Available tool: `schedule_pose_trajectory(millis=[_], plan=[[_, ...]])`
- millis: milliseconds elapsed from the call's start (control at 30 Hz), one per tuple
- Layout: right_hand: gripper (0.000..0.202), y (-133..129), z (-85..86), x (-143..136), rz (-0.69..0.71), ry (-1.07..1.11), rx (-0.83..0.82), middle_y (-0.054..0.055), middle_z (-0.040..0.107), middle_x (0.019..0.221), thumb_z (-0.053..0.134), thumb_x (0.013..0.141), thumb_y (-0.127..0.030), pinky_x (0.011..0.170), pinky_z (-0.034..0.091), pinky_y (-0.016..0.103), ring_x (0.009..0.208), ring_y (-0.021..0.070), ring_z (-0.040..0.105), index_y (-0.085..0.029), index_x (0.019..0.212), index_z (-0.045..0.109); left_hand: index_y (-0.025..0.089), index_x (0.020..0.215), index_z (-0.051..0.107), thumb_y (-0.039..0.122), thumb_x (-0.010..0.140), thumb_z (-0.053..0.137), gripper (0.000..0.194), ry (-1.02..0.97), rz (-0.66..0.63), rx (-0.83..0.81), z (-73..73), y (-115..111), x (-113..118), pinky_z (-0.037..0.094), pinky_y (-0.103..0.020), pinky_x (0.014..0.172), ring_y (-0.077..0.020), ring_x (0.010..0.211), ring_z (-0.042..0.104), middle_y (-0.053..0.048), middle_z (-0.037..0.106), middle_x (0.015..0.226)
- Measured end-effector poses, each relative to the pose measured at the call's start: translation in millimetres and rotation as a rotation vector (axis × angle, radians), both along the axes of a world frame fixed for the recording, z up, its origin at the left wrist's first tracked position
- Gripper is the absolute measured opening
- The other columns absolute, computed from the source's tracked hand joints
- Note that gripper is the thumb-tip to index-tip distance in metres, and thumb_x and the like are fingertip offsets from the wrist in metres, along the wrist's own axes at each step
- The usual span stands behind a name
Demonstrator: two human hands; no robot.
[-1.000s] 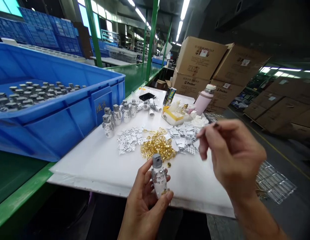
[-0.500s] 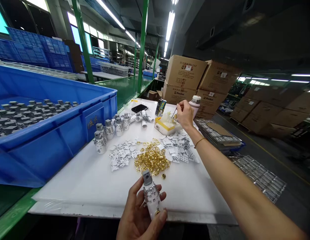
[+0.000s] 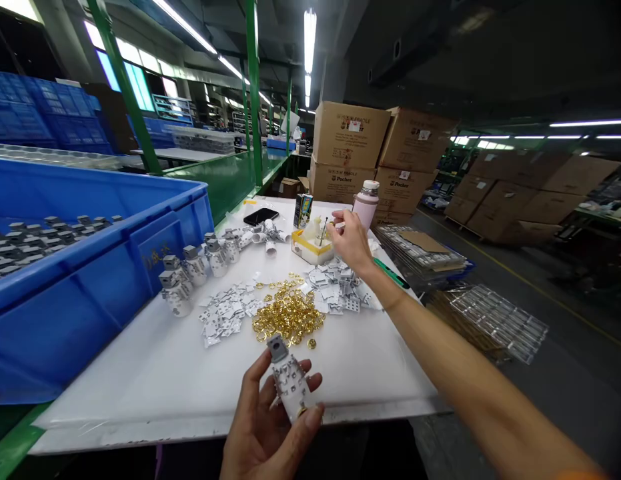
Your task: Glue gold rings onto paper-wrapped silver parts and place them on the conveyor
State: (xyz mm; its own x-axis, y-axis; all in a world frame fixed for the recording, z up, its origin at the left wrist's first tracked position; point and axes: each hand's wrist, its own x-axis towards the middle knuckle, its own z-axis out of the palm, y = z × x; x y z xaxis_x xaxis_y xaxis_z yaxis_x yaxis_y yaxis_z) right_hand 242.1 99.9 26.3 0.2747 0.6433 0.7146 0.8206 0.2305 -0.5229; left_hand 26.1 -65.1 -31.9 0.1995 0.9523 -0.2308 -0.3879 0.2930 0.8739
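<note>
My left hand (image 3: pixel 270 413) is wrapped round a white, stud-covered cylinder with a grey block on top (image 3: pixel 290 383), tilted above the table's front edge; a gold piece shows by the thumb. My right hand (image 3: pixel 351 241) is at the right of a yellow-edged container (image 3: pixel 313 252), its fingers slightly apart beside a thin dark stick (image 3: pixel 323 231) that stands in it. Gold rings (image 3: pixel 289 315) are heaped mid-table between two piles of small white-grey pieces (image 3: pixel 230 310) (image 3: pixel 340 287). Several similar cylinders (image 3: pixel 176 293) stand at the left.
A blue crate (image 3: pixel 90 293) of grey blocks borders the table (image 3: pixel 155 380) on the left. Towards the back are a black phone (image 3: pixel 261 216), a small box (image 3: pixel 303 210) and a pink bottle (image 3: pixel 365 203). A green tool (image 3: pixel 391 273) lies under my right forearm. Cartons (image 3: pixel 350 137) stand behind.
My right hand has come away from the thin stick, which now stands in the container. The view has turned right, bringing the green tool into sight. My left hand still holds the cylinder.
</note>
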Motion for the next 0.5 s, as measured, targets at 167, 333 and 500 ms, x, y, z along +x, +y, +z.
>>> schedule_pose_trajectory(millis=[167, 333, 500], plan=[[0.017, -137.9, -29.8, -7.0, -0.138, 0.101, 0.421, 0.005, 0.058, 0.096, 0.056, 0.090, -0.027, 0.071, 0.047, 0.031, 0.082, 0.0163, 0.057, -0.021, 0.106, 0.057, 0.029, 0.131, 0.038, 0.030, 0.068, 0.081, 0.077, 0.049, -0.084, -0.026, 3.6, 7.9, -1.2, 0.057, -0.031, 0.083, -0.0285, 0.111, 0.064, -0.010, 0.066, 0.120], [0.040, -189.6, -83.8, 40.8, -0.346, 0.209, 0.080, 0.007, 0.057, 0.099, 0.065, 0.081, -0.043, 0.072, 0.045, 0.037, 0.083, 0.0207, 0.053, -0.020, 0.112, 0.053, 0.029, 0.132, 0.040, 0.036, 0.079, 0.071, 0.062, -0.002, -0.121, -0.090, 7.1, 3.6, 5.6, 0.060, -0.034, 0.079, -0.0288, 0.108, 0.065, -0.009, 0.064, 0.120], [0.028, -182.3, -101.8, 60.3, -0.232, 0.244, -0.189, 0.004, 0.060, 0.082, 0.074, 0.069, -0.044, 0.077, 0.040, 0.040, 0.077, 0.0222, 0.049, -0.021, 0.076, 0.060, 0.029, 0.127, 0.047, 0.026, 0.084, 0.065, 0.047, -0.151, -0.154, -0.244, 9.5, -2.4, 9.3, 0.063, -0.034, 0.070, -0.0256, 0.103, 0.066, -0.003, 0.063, 0.106]])
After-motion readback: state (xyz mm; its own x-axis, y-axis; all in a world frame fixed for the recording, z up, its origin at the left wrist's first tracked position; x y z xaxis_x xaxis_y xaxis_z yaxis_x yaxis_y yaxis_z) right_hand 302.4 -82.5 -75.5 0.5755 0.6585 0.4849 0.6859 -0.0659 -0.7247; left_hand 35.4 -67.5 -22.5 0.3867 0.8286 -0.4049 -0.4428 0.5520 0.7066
